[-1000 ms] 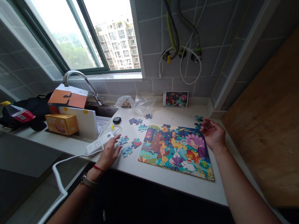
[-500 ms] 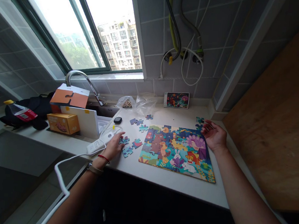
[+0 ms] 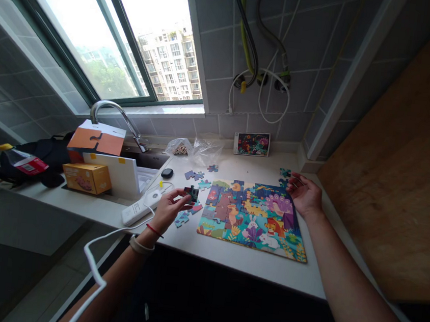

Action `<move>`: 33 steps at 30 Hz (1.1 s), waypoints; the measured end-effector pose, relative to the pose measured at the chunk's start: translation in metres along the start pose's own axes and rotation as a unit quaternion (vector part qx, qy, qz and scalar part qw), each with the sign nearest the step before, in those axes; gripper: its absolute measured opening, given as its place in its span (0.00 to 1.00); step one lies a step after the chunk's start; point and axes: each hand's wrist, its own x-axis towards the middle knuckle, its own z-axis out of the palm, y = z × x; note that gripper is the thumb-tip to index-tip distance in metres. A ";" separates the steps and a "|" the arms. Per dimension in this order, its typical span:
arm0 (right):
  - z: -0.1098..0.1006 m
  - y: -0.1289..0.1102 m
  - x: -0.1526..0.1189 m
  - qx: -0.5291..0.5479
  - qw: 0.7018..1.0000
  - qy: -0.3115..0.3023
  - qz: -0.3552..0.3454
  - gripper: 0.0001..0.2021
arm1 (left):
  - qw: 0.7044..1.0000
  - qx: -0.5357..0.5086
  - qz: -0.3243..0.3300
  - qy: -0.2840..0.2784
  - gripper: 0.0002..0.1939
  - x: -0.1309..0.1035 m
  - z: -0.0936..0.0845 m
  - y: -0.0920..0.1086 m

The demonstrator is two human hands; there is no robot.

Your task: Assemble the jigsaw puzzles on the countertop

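Observation:
Between the thumb and fingers of my left hand (image 3: 170,208) is a dark puzzle piece (image 3: 191,193), raised above the counter. Loose puzzle pieces (image 3: 181,219) lie under and beside that hand. To its right lies a colourful animal jigsaw puzzle (image 3: 255,219), largely filled, with a peacock, rabbits and a fox-like animal. My right hand (image 3: 305,195) rests at the puzzle's upper right corner, palm turned up, fingers loosely bent and apart, with nothing seen in it. Just beyond its fingertips lie a few more teal pieces (image 3: 285,173).
A white power strip (image 3: 141,207) and its cable lie left of my left hand. Behind are a black case (image 3: 167,173), a clear plastic bag (image 3: 206,151) and a picture card (image 3: 251,144) against the wall. Boxes (image 3: 86,177) stand by the sink (image 3: 153,160); a wooden panel (image 3: 391,164) bounds the right.
My left hand has picked up a puzzle piece from the loose ones on the counter and lifted it slightly to the right. My right hand stays at the puzzle's corner.

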 end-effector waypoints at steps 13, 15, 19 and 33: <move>0.001 -0.001 0.000 -0.001 1.000 0.016 0.020 0.06 | 0.981 -0.111 -0.109 -0.117 0.31 -0.029 0.048 0.027; 0.001 -0.001 0.000 -0.001 1.000 0.016 0.021 0.06 | 0.980 -0.112 -0.109 -0.125 0.33 -0.030 0.049 0.025; 0.002 -0.001 0.000 0.001 1.000 0.011 0.018 0.06 | 0.984 -0.087 -0.077 -0.138 0.36 -0.032 0.047 0.021; 0.003 -0.001 -0.001 0.001 1.000 0.012 0.019 0.06 | 0.948 0.254 0.117 -0.149 0.14 -0.032 0.046 0.004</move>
